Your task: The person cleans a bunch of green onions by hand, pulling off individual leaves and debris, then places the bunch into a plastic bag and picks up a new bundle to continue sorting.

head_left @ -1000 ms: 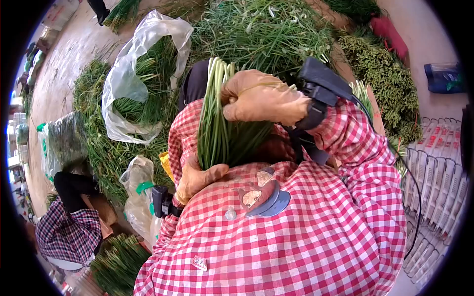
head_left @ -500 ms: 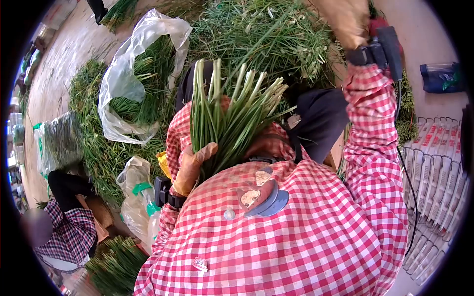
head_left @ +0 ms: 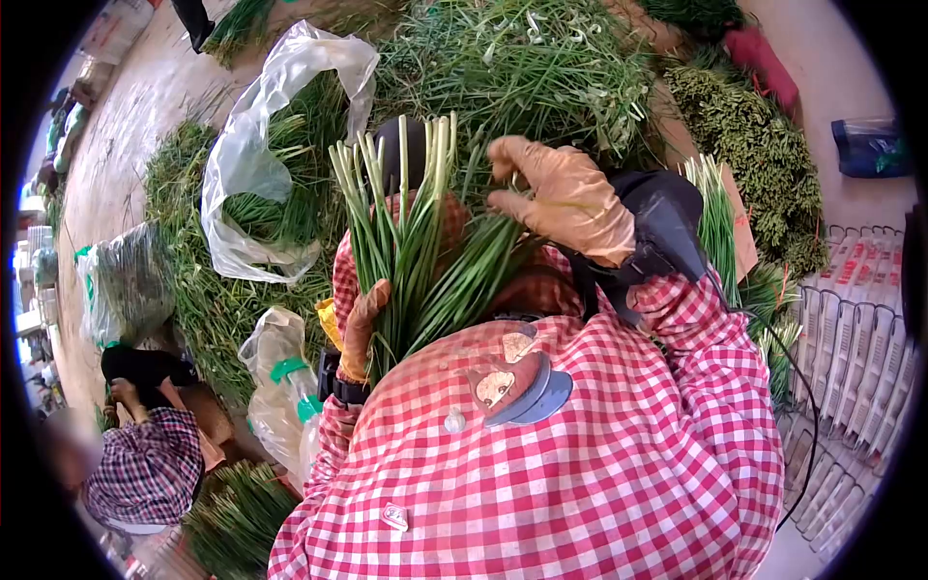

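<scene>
My left hand (head_left: pixel 363 327), in a tan glove, grips the lower part of a bundle of green stalks (head_left: pixel 411 237) that fans upward in front of my red checked shirt. My right hand (head_left: pixel 565 198), also gloved, rests on the right side of the bundle with its fingers spread over the stalks; whether it holds any of them I cannot tell. A black device is strapped to each wrist.
Loose green stalks (head_left: pixel 522 68) are heaped ahead on the ground. A clear plastic bag (head_left: pixel 253 145) holding greens lies at the left. Darker leafy bunches (head_left: pixel 764 164) sit at the right. Another person in a checked shirt (head_left: pixel 145 469) crouches at the lower left. White packets (head_left: pixel 860 338) line the right edge.
My right hand was raised high at the upper right half a second ago; it has come back down onto the bundle. The left hand keeps its grip and the stalks have fanned further left.
</scene>
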The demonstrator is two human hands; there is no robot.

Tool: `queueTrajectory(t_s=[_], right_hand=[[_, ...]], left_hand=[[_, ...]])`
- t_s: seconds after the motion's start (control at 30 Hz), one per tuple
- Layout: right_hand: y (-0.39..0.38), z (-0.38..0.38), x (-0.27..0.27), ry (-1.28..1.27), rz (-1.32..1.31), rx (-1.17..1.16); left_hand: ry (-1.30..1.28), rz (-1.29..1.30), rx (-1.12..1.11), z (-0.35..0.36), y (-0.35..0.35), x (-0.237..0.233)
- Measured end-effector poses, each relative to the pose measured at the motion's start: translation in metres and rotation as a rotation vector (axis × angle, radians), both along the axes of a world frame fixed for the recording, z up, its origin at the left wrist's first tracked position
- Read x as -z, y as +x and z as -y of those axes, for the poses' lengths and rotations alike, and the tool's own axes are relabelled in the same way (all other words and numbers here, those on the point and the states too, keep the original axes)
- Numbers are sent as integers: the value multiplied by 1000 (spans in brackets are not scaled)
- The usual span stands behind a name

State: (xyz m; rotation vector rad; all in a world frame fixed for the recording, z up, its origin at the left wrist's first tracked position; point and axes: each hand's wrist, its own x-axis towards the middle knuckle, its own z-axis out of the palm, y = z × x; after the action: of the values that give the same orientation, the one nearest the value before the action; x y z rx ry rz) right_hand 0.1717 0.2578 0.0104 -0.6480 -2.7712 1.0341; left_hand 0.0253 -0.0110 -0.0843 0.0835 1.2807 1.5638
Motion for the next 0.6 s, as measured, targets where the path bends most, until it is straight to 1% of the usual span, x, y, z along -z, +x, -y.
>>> queueTrajectory(t_s=[0.1,0.13,0.17,0.23,0.33,0.37,0.43,0.47,0.5,0.53,0.57,0.6], right_hand=[[-5,-4,12,601,-9,17],[-6,-21,5,193,312,-141],[-14,-25,-14,-176,505,-185],[-9,-18,-8,-238,361,-168],[-6,-21,-6,-211,100,-50],[-6,-29,-6,-406,-33,-35],[1,-39,-17,-545,-159,61],[5,-45,-28,-532,-86,61],[10,-51,-36,-509,-176,9],[17,-53,-54,-519,-213,121],[25,-67,-67,-565,-297,151],[31,-83,-74,-569,-465,275]], left_hand=[[1,-10,7,2,-1,4],[4,-13,11,2,-1,4],[5,-13,14,2,0,6],[8,-19,13,2,1,5],[14,-21,-3,8,2,6],[14,-24,-8,10,2,8],[17,-29,-7,13,1,13],[19,-32,-5,14,0,17],[22,-32,-3,15,0,21],[27,-35,-1,18,-2,27],[30,-34,-3,20,-2,31],[34,-39,-2,23,-3,39]])
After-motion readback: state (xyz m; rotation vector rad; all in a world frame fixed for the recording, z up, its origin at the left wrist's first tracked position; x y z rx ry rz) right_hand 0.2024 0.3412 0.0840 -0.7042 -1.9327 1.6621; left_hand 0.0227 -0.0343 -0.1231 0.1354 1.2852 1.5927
